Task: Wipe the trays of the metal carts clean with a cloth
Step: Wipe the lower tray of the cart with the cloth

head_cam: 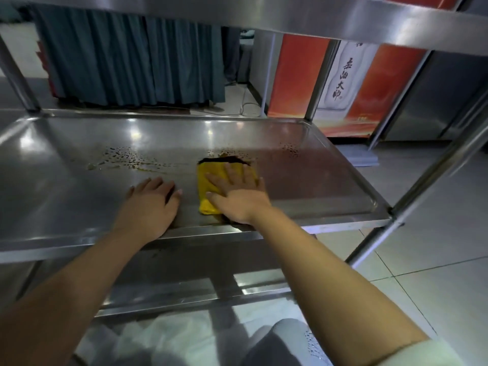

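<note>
A folded yellow cloth [207, 180] lies on the middle tray [330, 186] of a stainless steel cart. My right hand [235, 192] presses flat on the cloth with straight, spread fingers. The far edge of the cloth touches a dark brown puddle [224, 159]. Brown droplets and smears [124, 157] speckle the tray to the left and right of it. My left hand [151, 204] rests palm down on the bare tray just left of the cloth, near the front rim.
The cart's upper tray [290, 14] overhangs close above. A lower tray [184, 294] shows beneath my forearms. Cart posts [320, 83] stand at the corners. Behind are a blue curtain [126, 62], a red-and-white banner [343, 75] and tiled floor [435, 260] at right.
</note>
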`<state>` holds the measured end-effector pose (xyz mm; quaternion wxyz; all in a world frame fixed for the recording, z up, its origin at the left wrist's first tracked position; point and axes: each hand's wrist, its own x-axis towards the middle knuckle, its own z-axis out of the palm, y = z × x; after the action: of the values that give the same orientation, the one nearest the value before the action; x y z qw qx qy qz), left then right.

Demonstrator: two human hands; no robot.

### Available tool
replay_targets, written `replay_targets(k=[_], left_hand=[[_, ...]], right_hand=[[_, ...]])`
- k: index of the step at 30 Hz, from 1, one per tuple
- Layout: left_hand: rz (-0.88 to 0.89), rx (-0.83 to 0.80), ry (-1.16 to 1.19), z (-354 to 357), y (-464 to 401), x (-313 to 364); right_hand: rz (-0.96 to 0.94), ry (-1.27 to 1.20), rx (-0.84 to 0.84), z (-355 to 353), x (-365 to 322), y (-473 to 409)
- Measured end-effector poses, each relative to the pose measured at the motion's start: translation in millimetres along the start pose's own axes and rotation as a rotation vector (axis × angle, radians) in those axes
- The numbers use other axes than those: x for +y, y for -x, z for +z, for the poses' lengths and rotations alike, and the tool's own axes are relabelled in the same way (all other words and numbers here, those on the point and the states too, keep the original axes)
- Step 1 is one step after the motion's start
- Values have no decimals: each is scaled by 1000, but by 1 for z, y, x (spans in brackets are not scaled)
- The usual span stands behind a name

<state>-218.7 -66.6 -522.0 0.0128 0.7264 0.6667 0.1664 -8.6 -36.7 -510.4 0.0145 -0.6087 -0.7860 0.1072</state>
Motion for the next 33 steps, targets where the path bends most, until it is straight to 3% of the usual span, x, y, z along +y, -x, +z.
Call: replay_targets(k=[4, 11, 15, 20, 28, 31, 33], left_hand=[[4, -4, 1, -2, 3, 2], [6, 19, 17, -1, 2, -1], [-41, 57, 26, -4, 2, 3], [-107, 9, -54, -6, 1, 22], [-32, 0, 43, -21, 10, -1], [-39, 0, -49, -37, 23, -48], [-105, 12, -80, -49, 33, -91]], right_hand=[[-18, -57, 14, -8, 26, 8], [302, -93, -10, -34, 175, 41], [454, -92, 20, -36, 206, 48], [548, -92, 15, -34, 156, 45], [-46, 8, -77, -1, -38, 23], [-74, -24, -65, -1, -34, 21], [9, -44, -36, -6, -3, 27]])
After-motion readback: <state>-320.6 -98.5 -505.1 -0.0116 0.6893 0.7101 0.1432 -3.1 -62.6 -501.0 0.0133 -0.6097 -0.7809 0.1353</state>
